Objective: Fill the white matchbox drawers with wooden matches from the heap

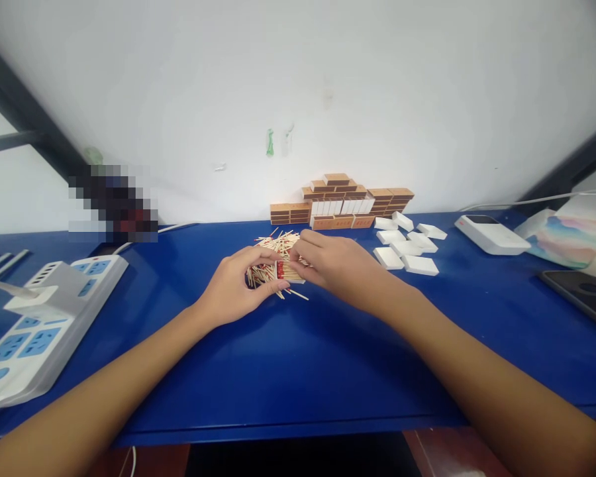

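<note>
A loose pile of red-tipped matches [271, 248] lies on the blue table [298, 358] in front of me. My left hand [236, 285] grips a bundle of matches with a small white matchbox tray [291, 273] at its fingertips. My right hand [330, 258] meets it from the right, its fingers pinched on the same bundle and tray. Both hands touch over the near edge of the pile.
Stacked brown matchboxes [342, 199] stand against the white wall. Several white inner trays [407, 245] lie to their right. A white power strip [34, 324] sits at the left, a white device [491, 233] and a dark phone [581, 295] at the right.
</note>
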Demonstrator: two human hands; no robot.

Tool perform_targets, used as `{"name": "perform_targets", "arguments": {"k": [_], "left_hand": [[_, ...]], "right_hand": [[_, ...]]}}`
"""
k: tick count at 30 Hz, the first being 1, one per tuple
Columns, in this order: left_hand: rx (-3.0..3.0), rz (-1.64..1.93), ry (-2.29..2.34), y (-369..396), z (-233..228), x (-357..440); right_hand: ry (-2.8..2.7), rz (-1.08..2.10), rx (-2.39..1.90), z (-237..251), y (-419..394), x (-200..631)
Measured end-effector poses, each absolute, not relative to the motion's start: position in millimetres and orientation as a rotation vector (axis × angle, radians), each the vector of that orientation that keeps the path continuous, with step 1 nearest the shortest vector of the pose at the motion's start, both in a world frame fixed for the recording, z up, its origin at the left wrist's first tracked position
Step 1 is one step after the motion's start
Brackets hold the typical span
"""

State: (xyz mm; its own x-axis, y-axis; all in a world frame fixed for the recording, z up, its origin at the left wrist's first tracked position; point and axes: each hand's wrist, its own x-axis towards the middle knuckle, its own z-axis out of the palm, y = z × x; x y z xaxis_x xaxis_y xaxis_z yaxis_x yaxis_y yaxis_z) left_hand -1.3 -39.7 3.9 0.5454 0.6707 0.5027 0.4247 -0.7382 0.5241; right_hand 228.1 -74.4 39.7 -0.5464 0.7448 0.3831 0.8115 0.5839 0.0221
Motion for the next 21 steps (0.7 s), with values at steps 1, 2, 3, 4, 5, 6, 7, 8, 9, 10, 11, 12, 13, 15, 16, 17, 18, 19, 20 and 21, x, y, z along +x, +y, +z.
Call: {"name": "perform_targets", "arguments": {"k": [1,2,3,4,5,6,7,8,9,10,11,12,13,15,16,17,18,19,20,21], "left_hand": [[2.442,1.011,0.908,-39.3,3.8,-1.5],[2.439,1.016,0.917,-38.9,3.5,-1.6],[2.436,1.021,0.924,-38.3,3.2,-1.8],[2.433,1.022,0.928,-37.9,2.8,-1.9],[2.431,1.021,0.931,-37.5,2.4,-2.1],[2.429,1.019,0.934,-37.2,2.1,-2.2],[2.427,1.019,0.934,-37.1,1.9,-2.3],[2.424,1.018,0.934,-37.1,1.7,-2.3],[2.422,1.022,0.933,-37.1,1.6,-2.3],[2.418,1.028,0.931,-37.2,1.6,-2.1],[2.415,1.032,0.929,-37.3,1.6,-1.8],[2.411,1.035,0.927,-37.3,1.7,-1.3],[2.410,1.037,0.928,-37.2,1.8,-0.8],[2.409,1.036,0.933,-37.0,2.1,0.0],[2.408,1.034,0.934,-37.0,2.3,0.2],[2.404,1.037,0.933,-36.9,2.4,0.3],[2.399,1.039,0.932,-37.0,2.4,0.1],[2.394,1.042,0.932,-37.1,2.4,-0.2],[2.392,1.046,0.932,-37.2,2.4,-0.5],[2.395,1.052,0.935,-37.3,2.2,-0.8]], "right_hand": [[-2.480,-0.278,-1.257,39.7,-74.6,228.7],[-2.477,-0.270,-1.249,39.8,-74.5,229.4],[-2.472,-0.260,-1.246,40.1,-74.3,230.4],[-2.466,-0.249,-1.248,40.5,-74.0,231.4],[-2.461,-0.238,-1.255,41.0,-73.6,232.4],[-2.459,-0.227,-1.267,41.5,-73.1,233.2],[-2.459,-0.215,-1.283,42.0,-72.8,233.8],[-2.462,-0.201,-1.302,42.5,-72.6,234.1],[-2.466,-0.182,-1.321,42.9,-72.7,234.1],[-2.471,-0.157,-1.340,43.3,-73.0,233.7],[-2.472,-0.129,-1.357,43.6,-73.5,233.0],[-2.472,-0.098,-1.369,43.8,-74.1,232.1],[-2.471,-0.071,-1.377,43.9,-74.7,231.1],[-2.472,-0.035,-1.380,43.8,-75.7,229.4],[-2.472,-0.026,-1.377,43.6,-76.1,228.9],[-2.472,-0.022,-1.372,43.3,-76.3,228.6],[-2.472,-0.019,-1.362,43.1,-76.3,228.7],[-2.470,-0.017,-1.352,42.9,-76.3,229.1],[-2.467,-0.013,-1.342,42.7,-76.2,229.6],[-2.462,-0.009,-1.336,42.6,-76.0,230.3]]}}
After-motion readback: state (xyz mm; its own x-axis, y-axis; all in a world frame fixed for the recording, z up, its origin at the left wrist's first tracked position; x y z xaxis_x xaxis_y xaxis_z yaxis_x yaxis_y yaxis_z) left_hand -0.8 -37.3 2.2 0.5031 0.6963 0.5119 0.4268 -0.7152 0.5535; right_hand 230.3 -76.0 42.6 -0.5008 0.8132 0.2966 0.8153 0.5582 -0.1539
